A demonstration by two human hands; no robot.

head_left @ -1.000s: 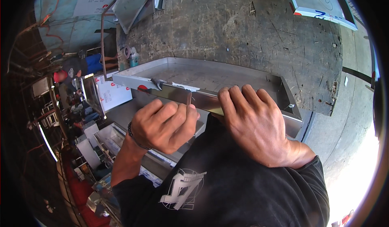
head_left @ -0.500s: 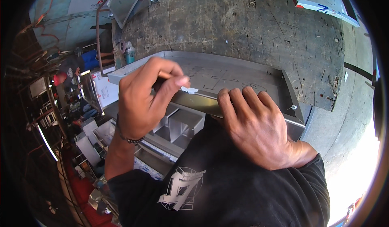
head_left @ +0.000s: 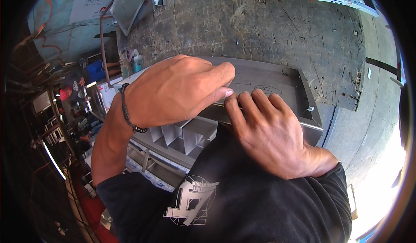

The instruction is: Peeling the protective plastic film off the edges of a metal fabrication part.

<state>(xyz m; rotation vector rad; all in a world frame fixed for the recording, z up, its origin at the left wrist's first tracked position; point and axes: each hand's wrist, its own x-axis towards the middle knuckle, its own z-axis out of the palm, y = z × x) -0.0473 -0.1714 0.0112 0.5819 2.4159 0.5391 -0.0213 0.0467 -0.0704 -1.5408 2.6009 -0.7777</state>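
Observation:
A shallow sheet-metal tray [head_left: 299, 89] with raised walls and dark hand-drawn marks lies in front of me, its near rim towards my body. My right hand [head_left: 271, 134] is closed over that near rim, fingers curled on top. Beside its fingertips, my left hand [head_left: 182, 91] is closed in a pinch just above the rim, thumb against the bent forefinger. Whatever lies in the pinch is hidden. A small whitish scrap [head_left: 310, 109] clings to the tray's right wall.
The tray rests on a scratched, worn worktable [head_left: 208, 22]. Bent metal pieces [head_left: 134, 4] stand at its far left, near a teal bottle [head_left: 137, 63]. A film-covered panel [head_left: 342, 0] lies far right. Metal compartments [head_left: 197, 134] sit below the tray. Another person [head_left: 71, 87] is at left.
My left hand has moved right along the near rim, up to my right hand's fingertips. The whitish scrap seen beneath it earlier is out of sight. My right hand keeps its grip.

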